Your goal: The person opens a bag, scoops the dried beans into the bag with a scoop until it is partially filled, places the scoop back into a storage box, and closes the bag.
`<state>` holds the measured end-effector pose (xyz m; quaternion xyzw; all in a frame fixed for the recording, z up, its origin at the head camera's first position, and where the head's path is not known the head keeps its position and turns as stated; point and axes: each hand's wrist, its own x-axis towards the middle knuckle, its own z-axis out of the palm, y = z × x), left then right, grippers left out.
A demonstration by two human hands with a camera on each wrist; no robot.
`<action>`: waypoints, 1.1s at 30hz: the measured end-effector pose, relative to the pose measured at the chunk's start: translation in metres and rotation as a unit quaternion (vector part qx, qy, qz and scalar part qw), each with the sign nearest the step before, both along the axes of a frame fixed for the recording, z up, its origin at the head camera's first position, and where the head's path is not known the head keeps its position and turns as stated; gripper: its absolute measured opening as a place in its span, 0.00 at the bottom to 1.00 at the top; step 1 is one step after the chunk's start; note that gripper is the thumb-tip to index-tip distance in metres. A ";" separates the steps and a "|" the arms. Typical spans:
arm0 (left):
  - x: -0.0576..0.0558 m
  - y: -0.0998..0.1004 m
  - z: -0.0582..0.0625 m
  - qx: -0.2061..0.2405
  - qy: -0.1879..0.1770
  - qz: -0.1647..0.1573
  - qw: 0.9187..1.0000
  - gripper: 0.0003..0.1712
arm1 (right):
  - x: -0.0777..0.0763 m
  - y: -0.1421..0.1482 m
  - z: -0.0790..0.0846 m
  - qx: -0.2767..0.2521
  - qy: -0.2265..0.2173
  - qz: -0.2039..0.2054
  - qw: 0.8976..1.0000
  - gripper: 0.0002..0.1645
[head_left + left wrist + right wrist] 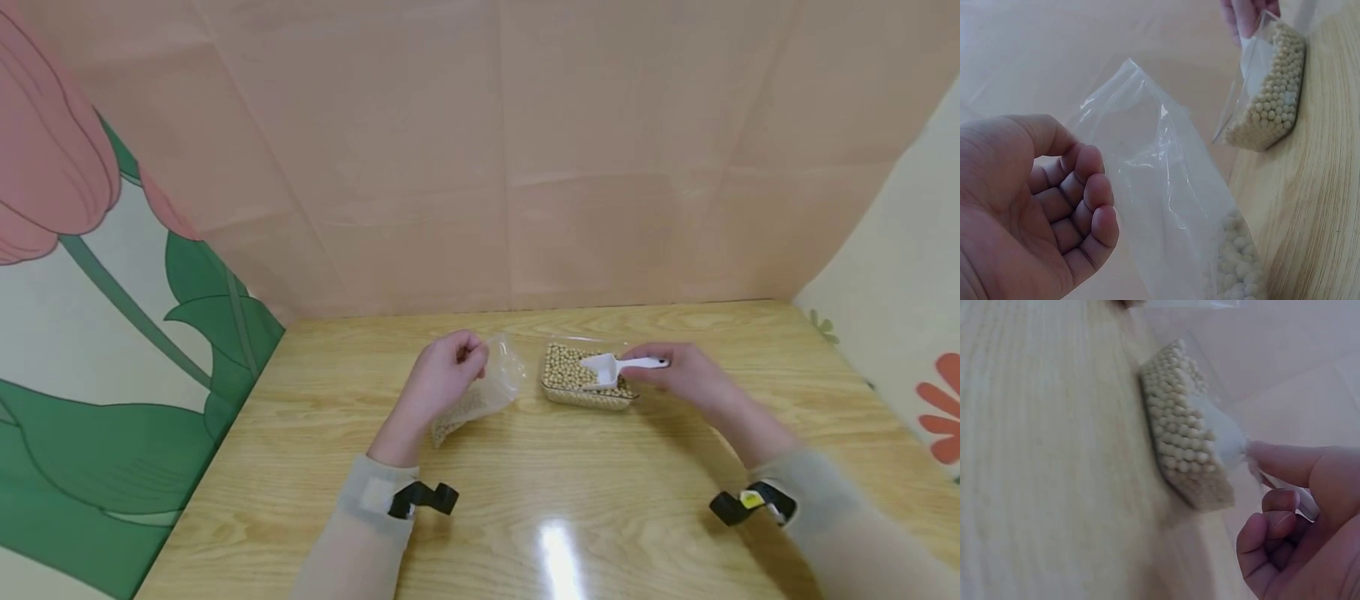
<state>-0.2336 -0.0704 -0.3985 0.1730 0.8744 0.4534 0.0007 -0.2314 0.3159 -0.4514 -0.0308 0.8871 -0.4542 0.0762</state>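
Wooden table (pixel 487 492); pinkish backdrop (pixel 502 167)

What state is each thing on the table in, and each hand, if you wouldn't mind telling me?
Clear container: upright, uncovered, well filled with beans.
White scoop: held by its handle, bowl at the beans.
Plastic bag: beans in its lower part, none visible higher up.
Left hand: fingers curled, pinching the bag's edge.
Right hand: pinching the scoop's handle.

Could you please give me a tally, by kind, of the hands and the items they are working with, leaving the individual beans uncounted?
Left hand and right hand: 2
Bag: 1
Box: 1
Scoop: 1
Total: 5
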 end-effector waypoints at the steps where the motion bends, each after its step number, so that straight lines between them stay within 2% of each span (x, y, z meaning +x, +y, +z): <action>1: 0.000 0.000 0.000 0.000 0.000 0.001 1.000 0.16 | 0.000 -0.001 -0.002 -0.009 -0.006 -0.006 1.000 0.33; 6: 0.000 0.000 0.001 0.004 -0.002 0.001 1.000 0.16 | 0.001 -0.004 -0.010 -0.057 -0.032 -0.032 0.997 0.36; 13: -0.001 0.000 0.001 0.004 -0.009 -0.002 1.000 0.18 | -0.001 -0.011 -0.018 -0.062 -0.025 -0.040 0.997 0.37; 24: -0.001 0.001 0.002 0.002 -0.011 0.002 1.000 0.16 | 0.002 -0.011 -0.028 -0.118 -0.031 -0.060 0.991 0.36; 29: 0.000 0.000 0.001 0.002 -0.012 0.001 1.000 0.16 | 0.002 -0.010 -0.033 -0.158 -0.027 -0.065 0.985 0.33; 33: 0.000 0.000 0.001 0.003 -0.011 0.003 1.000 0.16 | 0.004 -0.010 -0.037 -0.205 -0.031 -0.072 0.976 0.26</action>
